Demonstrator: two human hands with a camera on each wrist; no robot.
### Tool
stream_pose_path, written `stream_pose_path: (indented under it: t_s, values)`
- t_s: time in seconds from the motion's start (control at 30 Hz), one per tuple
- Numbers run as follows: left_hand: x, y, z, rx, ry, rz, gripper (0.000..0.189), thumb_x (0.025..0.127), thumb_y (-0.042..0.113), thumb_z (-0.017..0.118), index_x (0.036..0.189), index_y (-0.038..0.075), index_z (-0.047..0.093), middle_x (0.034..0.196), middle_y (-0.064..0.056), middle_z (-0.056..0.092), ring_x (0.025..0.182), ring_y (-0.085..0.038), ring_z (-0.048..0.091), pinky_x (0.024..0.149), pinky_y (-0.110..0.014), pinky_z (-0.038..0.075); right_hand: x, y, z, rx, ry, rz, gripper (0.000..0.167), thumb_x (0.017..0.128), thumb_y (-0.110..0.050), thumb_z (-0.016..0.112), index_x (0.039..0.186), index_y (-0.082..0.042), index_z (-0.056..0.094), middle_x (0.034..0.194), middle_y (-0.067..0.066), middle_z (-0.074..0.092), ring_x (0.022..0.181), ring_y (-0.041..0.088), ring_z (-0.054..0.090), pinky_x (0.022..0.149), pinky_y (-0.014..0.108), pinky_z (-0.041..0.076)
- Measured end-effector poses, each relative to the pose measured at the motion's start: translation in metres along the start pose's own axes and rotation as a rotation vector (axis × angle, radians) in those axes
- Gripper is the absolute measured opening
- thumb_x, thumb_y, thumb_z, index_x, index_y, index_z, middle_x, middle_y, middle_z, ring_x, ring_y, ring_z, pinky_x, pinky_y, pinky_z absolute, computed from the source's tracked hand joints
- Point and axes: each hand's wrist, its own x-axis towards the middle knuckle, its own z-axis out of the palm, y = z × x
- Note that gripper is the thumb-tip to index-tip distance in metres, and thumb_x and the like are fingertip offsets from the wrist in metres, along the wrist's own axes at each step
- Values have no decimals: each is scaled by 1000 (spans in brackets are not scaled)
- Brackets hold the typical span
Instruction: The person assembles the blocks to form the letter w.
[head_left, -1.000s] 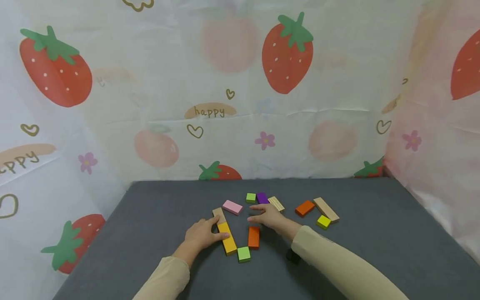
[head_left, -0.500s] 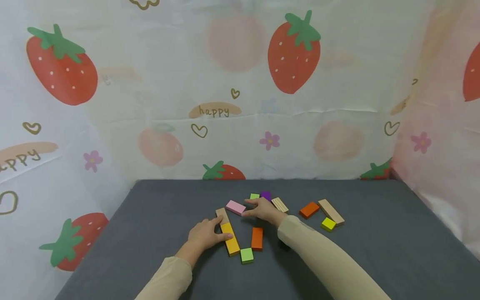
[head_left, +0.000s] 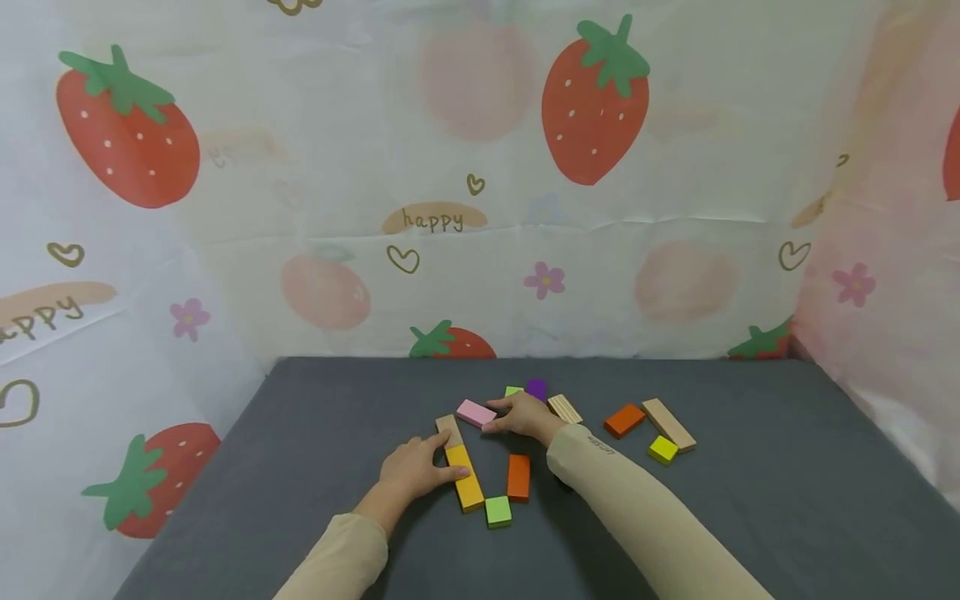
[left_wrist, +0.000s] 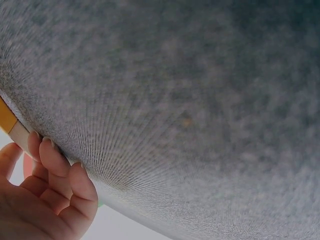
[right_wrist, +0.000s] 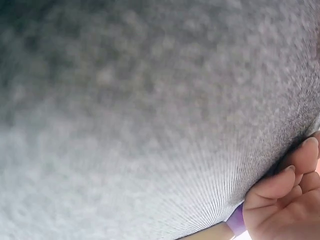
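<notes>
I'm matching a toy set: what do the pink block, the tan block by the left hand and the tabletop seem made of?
Pink block: probably painted wood, smooth and low-shine with even colour; plastic is possible.
Tan block: likely bare wood, judging by its pale natural tone and dull finish.
Tabletop: perhaps felt-like cloth; the wrist views show a mottled, matt grey surface.

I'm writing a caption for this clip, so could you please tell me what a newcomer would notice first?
Probably the big red strawberry printed on the pale cloth, right of centre above the dark table. Next come the two hands mid-table: the left hand at the wood-and-yellow row, the right hand at the pink block's near-right end.
</notes>
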Motion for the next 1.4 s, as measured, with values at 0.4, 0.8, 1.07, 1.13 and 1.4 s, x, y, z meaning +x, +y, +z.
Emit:
stream_pose_path:
  t_s: [0.4,0.8,1.07,1.13,1.4]
  values:
    - [0,5,3,3,1,-5,76,82,55,71,142,14,52,130,-24,55,114,-42,54,90,-57,45,-3,2,-1,-51,22,-5,42,82,-27,80,119,-9,71,121,10,66,107,23,59,94,38,47]
    - [3,0,5,14,-7,-25,78,81,58,70,143,15,50,131,-23,55,115,-41,53,93,-56,43,-20,14,-19,314,-13,-2,46,86,-8,74,129,2,61,90,8,69,73,15,63,65,29,51]
    - [3,1,3,1,-5,-24,78,81,55,71,143,13,50,133,-24,54,120,-42,51,95,-56,42,-34,20,-33,521,-15,18,49,87,6,63,135,4,54,112,19,60,82,22,63,73,36,55]
    - [2,0,3,1,-5,-25,78,81,55,71,143,13,50,133,-24,54,120,-42,51,95,-57,42,-35,23,-36,531,-13,28,51,88,5,61,138,1,52,113,19,58,82,22,61,73,35,54]
    - [2,0,2,-3,-2,-18,78,82,55,71,144,13,50,135,-24,53,123,-43,49,96,-58,41,-40,28,-46,569,33,65,34,90,2,60,123,8,50,109,19,61,86,24,63,74,37,53]
